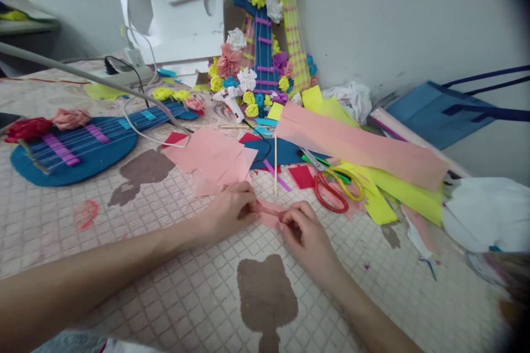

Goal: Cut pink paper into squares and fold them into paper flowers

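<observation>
My left hand (229, 210) and my right hand (308, 237) pinch the two ends of a narrow pink paper strip (269, 210), folded or rolled between them, low over the checked tablecloth (174, 281). Both hands have their fingers closed on it. Just behind the left hand lies a loose pile of pink paper sheets (211, 157). A thin wooden stick (275, 165) lies upright in the view beyond the strip. Red-handled scissors (329, 190) and yellow-handled scissors (348, 179) rest to the right of the stick.
A blue felt guitar shape (78, 146) with paper roses lies at left. A flower-covered guitar model (265, 49) leans on the wall, a glue gun (229, 102) before it. Long pink sheets (356, 146) and yellow sheets (397, 193), a blue bag (439, 113) and white paper (484, 212) fill the right.
</observation>
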Demonstrator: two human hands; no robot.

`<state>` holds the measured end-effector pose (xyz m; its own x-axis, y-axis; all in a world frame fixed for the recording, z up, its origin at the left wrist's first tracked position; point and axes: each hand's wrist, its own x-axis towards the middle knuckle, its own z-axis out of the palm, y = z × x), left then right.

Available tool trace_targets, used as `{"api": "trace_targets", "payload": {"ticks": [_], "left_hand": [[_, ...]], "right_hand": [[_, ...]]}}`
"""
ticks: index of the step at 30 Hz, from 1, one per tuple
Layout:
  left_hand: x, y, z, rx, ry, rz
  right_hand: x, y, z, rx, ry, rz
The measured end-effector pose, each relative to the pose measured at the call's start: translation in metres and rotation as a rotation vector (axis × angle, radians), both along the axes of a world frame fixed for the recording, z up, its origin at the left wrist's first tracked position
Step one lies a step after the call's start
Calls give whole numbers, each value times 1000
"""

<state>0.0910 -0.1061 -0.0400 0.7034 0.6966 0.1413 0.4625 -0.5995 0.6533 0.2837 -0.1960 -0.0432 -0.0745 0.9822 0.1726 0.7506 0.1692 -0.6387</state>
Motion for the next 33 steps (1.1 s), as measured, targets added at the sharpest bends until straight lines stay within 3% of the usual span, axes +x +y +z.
{"api": "trace_targets", "payload": {"ticks": [16, 20, 25, 33], "left_hand": [[0, -1, 1, -57, -41, 15], [-2, 0, 2, -81, -57, -34], [-1, 4, -1, -61, -57, -61], [4, -2, -5, -36, -61, 111]], "right_hand": [[0, 0, 0, 16, 70, -13], [0, -1, 3, -37, 74, 47], [-1, 0, 4, -33, 48, 21], [-1, 1, -5, 58, 61, -52]]}}
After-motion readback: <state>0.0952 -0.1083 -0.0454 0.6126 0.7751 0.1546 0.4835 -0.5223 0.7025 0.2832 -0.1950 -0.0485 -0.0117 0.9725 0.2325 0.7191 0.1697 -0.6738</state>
